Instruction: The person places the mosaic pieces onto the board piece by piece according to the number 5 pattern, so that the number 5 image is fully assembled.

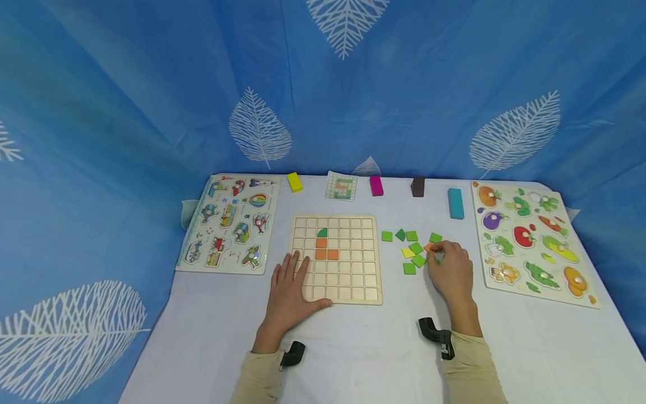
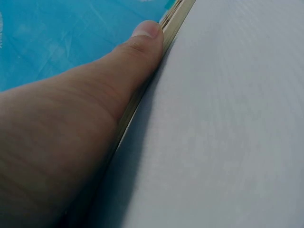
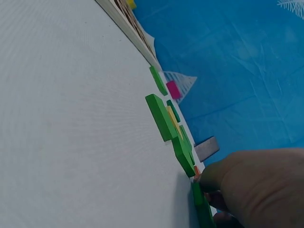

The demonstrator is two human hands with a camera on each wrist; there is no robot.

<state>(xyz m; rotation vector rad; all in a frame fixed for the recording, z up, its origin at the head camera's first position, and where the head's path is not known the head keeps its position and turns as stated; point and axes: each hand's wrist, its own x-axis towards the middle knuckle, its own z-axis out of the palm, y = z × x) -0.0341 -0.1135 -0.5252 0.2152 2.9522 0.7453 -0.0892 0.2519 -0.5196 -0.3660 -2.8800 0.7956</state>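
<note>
Left hand [image 1: 291, 294] spread, resting on the wooden grid board [image 1: 357, 279] beneath it; and the right hand [image 1: 452, 271], fingers bent, at an orange square tile [image 1: 428, 247], pinched or not, can't tell, green square tiles [image 1: 410, 269] left of it!

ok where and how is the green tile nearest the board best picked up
The green tile lies flat with bare white cloth before and behind it, so probably pinch its near and far edges, coming from above on the near side.
</note>
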